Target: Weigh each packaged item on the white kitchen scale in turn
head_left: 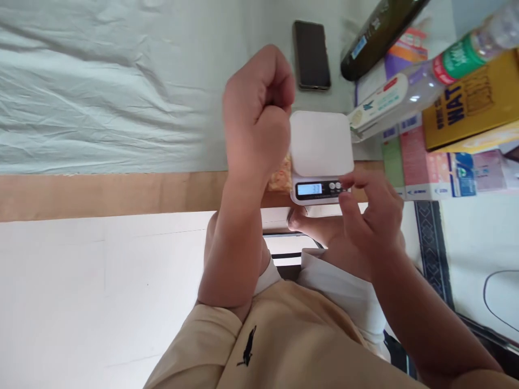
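My left hand [259, 100] is closed in a fist above the table, left of a white kitchen scale [322, 143]; the inside of the fist is hidden. At the scale's front right corner, my right hand [375, 210] has its index fingertip on the button panel and its thumb against the front edge. The scale's display [310, 189] is lit, with digits too blurred to read surely. Its white platform bears nothing. A packet with orange-brown contents [281, 175] lies just left of the scale, partly covered by my left wrist.
A dark phone [312, 54] lies beyond the scale. To the right are a dark bottle [377, 38], a clear plastic bottle [417, 81], a yellow box [474, 102] and several small cartons. Wrinkled pale green cloth [101, 97] covers the table behind its wooden front edge [121, 194].
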`<state>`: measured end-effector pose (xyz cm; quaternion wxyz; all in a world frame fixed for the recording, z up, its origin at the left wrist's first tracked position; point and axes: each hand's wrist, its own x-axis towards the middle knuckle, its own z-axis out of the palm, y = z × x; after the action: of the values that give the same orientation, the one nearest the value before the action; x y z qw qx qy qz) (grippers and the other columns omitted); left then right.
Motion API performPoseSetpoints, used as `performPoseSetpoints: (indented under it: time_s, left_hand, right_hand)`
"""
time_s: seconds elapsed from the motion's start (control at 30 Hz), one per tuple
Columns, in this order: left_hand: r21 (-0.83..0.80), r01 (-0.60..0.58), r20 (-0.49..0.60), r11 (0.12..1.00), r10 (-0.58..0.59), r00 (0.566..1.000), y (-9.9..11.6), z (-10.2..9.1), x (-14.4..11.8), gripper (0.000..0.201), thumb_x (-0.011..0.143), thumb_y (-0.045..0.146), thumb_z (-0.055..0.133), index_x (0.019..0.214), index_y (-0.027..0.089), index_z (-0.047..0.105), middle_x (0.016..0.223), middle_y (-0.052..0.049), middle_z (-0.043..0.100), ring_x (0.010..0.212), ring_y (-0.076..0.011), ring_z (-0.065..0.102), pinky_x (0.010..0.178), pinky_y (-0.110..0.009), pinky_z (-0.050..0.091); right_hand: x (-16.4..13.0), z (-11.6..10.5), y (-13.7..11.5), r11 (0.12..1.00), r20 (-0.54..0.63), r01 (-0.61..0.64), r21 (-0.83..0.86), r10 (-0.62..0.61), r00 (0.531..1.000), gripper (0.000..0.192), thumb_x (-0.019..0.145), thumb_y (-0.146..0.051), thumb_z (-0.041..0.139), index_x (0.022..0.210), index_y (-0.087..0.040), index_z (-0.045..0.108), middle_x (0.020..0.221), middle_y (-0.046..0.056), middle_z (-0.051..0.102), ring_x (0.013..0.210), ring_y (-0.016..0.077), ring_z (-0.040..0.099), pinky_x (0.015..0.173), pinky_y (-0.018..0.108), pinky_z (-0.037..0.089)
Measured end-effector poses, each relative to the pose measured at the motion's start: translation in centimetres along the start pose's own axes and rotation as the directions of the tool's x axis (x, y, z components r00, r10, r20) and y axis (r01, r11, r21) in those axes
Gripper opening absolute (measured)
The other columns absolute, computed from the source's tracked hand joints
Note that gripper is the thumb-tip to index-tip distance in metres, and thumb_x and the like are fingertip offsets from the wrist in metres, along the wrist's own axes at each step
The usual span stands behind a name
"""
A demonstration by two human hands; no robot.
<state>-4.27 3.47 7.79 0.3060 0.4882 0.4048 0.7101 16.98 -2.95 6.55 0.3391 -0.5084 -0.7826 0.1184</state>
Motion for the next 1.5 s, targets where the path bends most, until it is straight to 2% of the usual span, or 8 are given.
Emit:
performPoseSetpoints:
  time_s: [0.17,0.27,0.4,0.5,0.67,0.97,1.2,1.5]
  left_hand:
    - [0.001,-0.048,0.343,0.999,0.045,0.938,0.7,7.8,-2.8,0.025,0.059,-0.003,0.033,0.064,0.021,0.039,0.062,0.003,0.038,0.061,-0.0096,0.028,0.066,-0.030,0.021]
    - [0.019,-0.028,0.542,0.999,0.013,0.841,0.6,11.7,-5.4,0.021,0.060,0.002,0.035,0.065,0.022,0.038,0.059,0.003,0.038,0.058,-0.0111,0.027,0.063,-0.030,0.020]
    - [0.114,0.018,0.722,0.993,-0.095,0.685,-0.5,14.1,-8.2,0.022,0.057,0.002,0.041,0.065,0.023,0.039,0.056,0.003,0.040,0.055,-0.0146,0.030,0.057,-0.033,0.021]
    - [0.195,0.039,0.753,0.980,-0.175,0.634,-1.2,14.8,-9.2,0.022,0.058,0.002,0.042,0.065,0.022,0.040,0.055,0.004,0.039,0.055,-0.0144,0.031,0.057,-0.033,0.023]
    - [0.254,0.152,0.708,0.955,-0.291,0.644,-1.4,16.1,-9.8,0.020,0.063,0.003,0.038,0.067,0.022,0.039,0.058,0.004,0.038,0.058,-0.0132,0.033,0.061,-0.032,0.026]
    - [0.315,0.325,0.616,0.892,-0.453,0.644,-1.0,16.6,-12.0,0.012,0.063,0.010,0.040,0.066,0.022,0.041,0.056,0.004,0.038,0.056,-0.0127,0.031,0.058,-0.031,0.026]
    - [0.323,0.312,0.630,0.894,-0.449,0.634,0.7,15.5,-14.6,0.012,0.065,0.010,0.039,0.065,0.022,0.039,0.056,0.003,0.037,0.059,-0.0135,0.034,0.059,-0.030,0.028]
    - [0.272,0.251,0.696,0.929,-0.370,0.615,3.7,12.7,-12.7,0.014,0.067,0.009,0.040,0.066,0.022,0.040,0.058,0.003,0.041,0.059,-0.0131,0.036,0.058,-0.030,0.031]
  right_hand:
    - [-6.9,-4.4,4.2,0.953,0.020,-0.295,0.063,0.294,0.956,0.021,0.096,-0.039,0.059,0.098,-0.022,0.071,0.086,0.003,0.073,0.079,0.0176,0.067,0.074,0.034,0.053]
    - [-9.6,-5.7,6.3,0.908,-0.002,-0.384,0.171,0.390,0.921,0.026,0.097,-0.045,0.059,0.095,-0.022,0.070,0.082,0.003,0.071,0.075,0.0166,0.064,0.071,0.033,0.052]
    - [-12.1,-5.3,9.1,0.828,-0.023,-0.415,0.377,0.457,0.889,0.033,0.100,-0.051,0.054,0.097,-0.022,0.068,0.077,0.001,0.066,0.069,0.0152,0.060,0.066,0.032,0.051]
    - [-13.5,-3.9,11.6,0.749,-0.014,-0.410,0.521,0.488,0.873,0.040,0.103,-0.057,0.050,0.093,-0.021,0.065,0.074,0.001,0.062,0.069,0.0143,0.059,0.066,0.032,0.052]
    - [-15.7,-2.1,16.3,0.635,0.003,-0.395,0.664,0.526,0.850,0.046,0.104,-0.060,0.056,0.107,-0.015,0.067,0.091,0.002,0.067,0.079,0.0103,0.063,0.074,0.028,0.058]
    - [-17.2,-2.5,20.6,0.615,0.193,-0.532,0.582,0.531,0.825,0.045,0.102,-0.049,0.066,0.134,-0.016,0.065,0.131,0.010,0.069,0.116,0.0200,0.070,0.101,0.043,0.064]
    - [-18.4,-0.4,19.4,0.625,0.184,-0.524,0.579,0.526,0.830,0.045,0.102,-0.048,0.066,0.134,-0.017,0.065,0.134,0.010,0.068,0.118,0.0205,0.069,0.102,0.044,0.063]
    - [-15.2,0.3,15.7,0.674,0.194,-0.483,0.558,0.460,0.867,0.042,0.102,-0.049,0.065,0.130,-0.017,0.066,0.129,0.009,0.070,0.114,0.0191,0.070,0.100,0.042,0.064]
